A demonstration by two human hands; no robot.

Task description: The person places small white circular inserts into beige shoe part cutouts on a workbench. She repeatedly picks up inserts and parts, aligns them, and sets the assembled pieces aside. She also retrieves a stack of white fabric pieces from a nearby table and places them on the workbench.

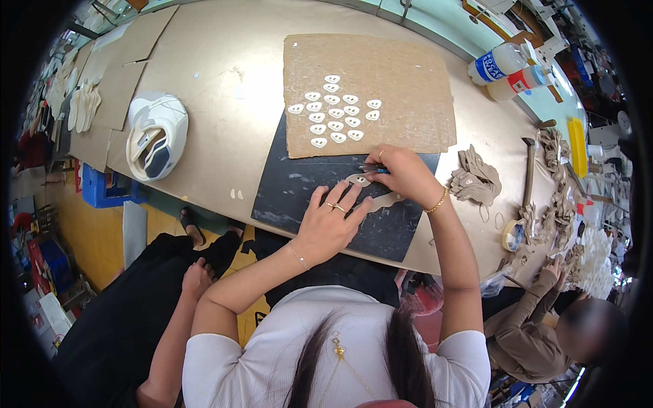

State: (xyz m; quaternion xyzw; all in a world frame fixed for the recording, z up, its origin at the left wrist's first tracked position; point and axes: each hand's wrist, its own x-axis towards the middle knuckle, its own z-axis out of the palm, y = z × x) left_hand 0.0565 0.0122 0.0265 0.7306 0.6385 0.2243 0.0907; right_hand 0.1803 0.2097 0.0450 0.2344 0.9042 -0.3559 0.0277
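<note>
My left hand (331, 217) lies flat with spread fingers on a pale beige shaped piece (378, 201) that rests on a dark cutting mat (299, 183). My right hand (401, 173) grips a small knife with a blue handle (374, 168), its tip at the piece's upper end near a small oval cut-out (358, 180). Just beyond the mat, several white cut-out pieces (333, 112) lie in rows on a brown cardboard sheet (401, 88).
A white and navy shoe (156, 132) lies at the table's left. A pile of tan cut pieces (476, 175), a hammer (529, 170) and a tape roll (513, 234) lie to the right. Two plastic bottles (507, 71) stand at the back right. Another person (544, 319) works at lower right.
</note>
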